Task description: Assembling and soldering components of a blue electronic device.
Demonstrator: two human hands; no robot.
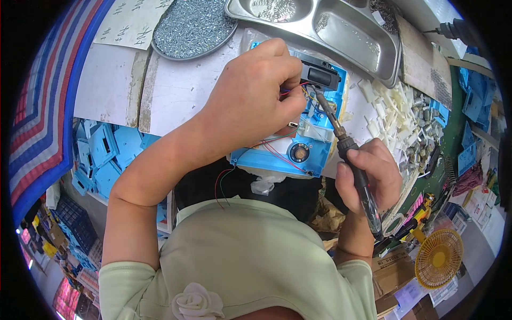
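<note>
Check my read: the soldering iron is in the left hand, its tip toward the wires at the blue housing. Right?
Wrong hand: the head view shows the soldering iron in the right hand, not the left hand. Its tip is toward the wires at the blue housing.

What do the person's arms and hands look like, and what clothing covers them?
The left hand and right hand are ungloved. The left arm and right arm are bare up to the sleeves. The left sleeve and right sleeve are short and pale green, without visible print.
</note>
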